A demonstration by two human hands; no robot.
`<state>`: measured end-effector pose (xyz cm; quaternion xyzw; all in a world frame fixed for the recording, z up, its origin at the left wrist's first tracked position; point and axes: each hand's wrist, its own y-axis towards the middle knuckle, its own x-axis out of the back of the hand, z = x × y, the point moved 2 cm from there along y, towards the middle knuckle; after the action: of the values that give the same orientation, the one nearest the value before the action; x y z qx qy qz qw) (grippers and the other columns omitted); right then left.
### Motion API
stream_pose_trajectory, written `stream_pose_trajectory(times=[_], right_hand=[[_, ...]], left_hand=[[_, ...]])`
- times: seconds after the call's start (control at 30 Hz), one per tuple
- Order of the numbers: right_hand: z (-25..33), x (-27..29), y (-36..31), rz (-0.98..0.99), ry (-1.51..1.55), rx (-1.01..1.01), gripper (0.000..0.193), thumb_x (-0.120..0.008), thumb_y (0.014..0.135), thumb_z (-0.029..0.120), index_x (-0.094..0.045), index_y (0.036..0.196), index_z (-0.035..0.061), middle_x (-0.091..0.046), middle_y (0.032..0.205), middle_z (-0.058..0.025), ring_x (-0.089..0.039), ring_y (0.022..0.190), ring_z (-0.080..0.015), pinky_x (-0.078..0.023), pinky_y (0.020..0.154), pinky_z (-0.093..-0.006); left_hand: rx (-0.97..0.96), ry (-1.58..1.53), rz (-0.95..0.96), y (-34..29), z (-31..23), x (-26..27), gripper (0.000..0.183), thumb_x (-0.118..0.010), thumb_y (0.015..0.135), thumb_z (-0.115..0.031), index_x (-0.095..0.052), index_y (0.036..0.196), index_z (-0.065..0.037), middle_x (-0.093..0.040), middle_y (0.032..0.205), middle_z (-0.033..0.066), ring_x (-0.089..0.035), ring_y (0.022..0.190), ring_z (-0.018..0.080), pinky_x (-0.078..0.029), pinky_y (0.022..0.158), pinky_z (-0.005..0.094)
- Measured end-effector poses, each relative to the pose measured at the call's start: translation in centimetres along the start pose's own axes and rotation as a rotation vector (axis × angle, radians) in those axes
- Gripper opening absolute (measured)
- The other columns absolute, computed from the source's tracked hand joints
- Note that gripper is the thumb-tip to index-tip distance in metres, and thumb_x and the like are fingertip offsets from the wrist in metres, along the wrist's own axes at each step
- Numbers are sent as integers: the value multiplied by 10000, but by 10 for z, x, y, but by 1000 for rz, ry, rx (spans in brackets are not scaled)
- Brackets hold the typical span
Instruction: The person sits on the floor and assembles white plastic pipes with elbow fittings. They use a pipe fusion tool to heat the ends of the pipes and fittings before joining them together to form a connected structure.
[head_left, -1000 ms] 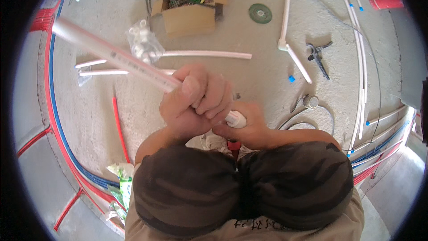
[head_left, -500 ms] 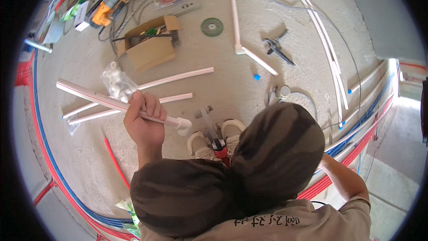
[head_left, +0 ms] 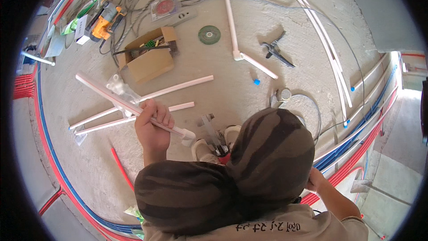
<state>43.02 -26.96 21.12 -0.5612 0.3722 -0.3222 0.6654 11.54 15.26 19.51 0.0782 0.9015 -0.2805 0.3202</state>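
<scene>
My left hand (head_left: pixel 154 127) is closed around a white plastic pipe (head_left: pixel 103 90) with a red stripe, gripping it nearer its lower right end. A white elbow fitting (head_left: pixel 188 136) sits on that end. The pipe slants up to the left, above the floor. By the outer side of my right knee is my right hand (head_left: pixel 314 181); the knee hides its fingers. Between my shoes stands a tool with a flat grey plate (head_left: pixel 208 126) and a red lower part, partly covered by my legs.
Two striped pipes (head_left: pixel 187 82) and a bag of white fittings (head_left: pixel 119 88) lie beyond my left hand. Farther off are a cardboard box (head_left: pixel 149 64), an orange power tool (head_left: pixel 106 21), a green disc (head_left: pixel 209 35), black pipe cutters (head_left: pixel 277 50) and a jointed pipe (head_left: pixel 229 18). Red and blue lines (head_left: pixel 356 140) edge the floor.
The view has shifted a little. In my left hand the pipe has tilted more steeply, its elbow end lower. My right hand shows more beside the knee.
</scene>
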Motion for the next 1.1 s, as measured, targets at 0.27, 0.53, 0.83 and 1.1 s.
stream_pose_trajectory(times=[0.27,0.53,0.83,1.1], right_hand=[[-9,21,-19,169,158,-54,658,-826,773,46,-531,1353,-51,-666,1276,-211,-674,1157,-349,-526,1029,-541],[-19,6,-42,-51,217,102,603,-718,823,-13,-472,1371,-68,-647,1284,-234,-685,1138,-351,-568,997,-504],[15,-66,-69,206,292,0,686,-728,882,59,-410,1481,-39,-602,1383,-205,-599,1281,-342,-475,1104,-501],[30,-89,-59,155,224,160,634,-718,947,302,-469,1436,-14,-584,1422,-170,-589,1266,-335,-440,1127,-491]], left_hand=[[35,101,-6,16,-5,9,296,-560,1012,-206,-413,765,-134,-363,636,-1,-348,553,134,-321,500,300],[39,65,-24,54,-1,14,309,-585,999,-191,-423,742,-131,-388,628,5,-393,557,136,-345,497,299],[36,205,-194,83,-64,17,331,-618,988,-194,-415,732,-139,-384,611,-5,-382,539,126,-314,504,297],[-200,416,-396,53,-156,1,342,-677,951,-157,-409,739,-149,-387,608,-28,-356,509,103,-309,502,283]])
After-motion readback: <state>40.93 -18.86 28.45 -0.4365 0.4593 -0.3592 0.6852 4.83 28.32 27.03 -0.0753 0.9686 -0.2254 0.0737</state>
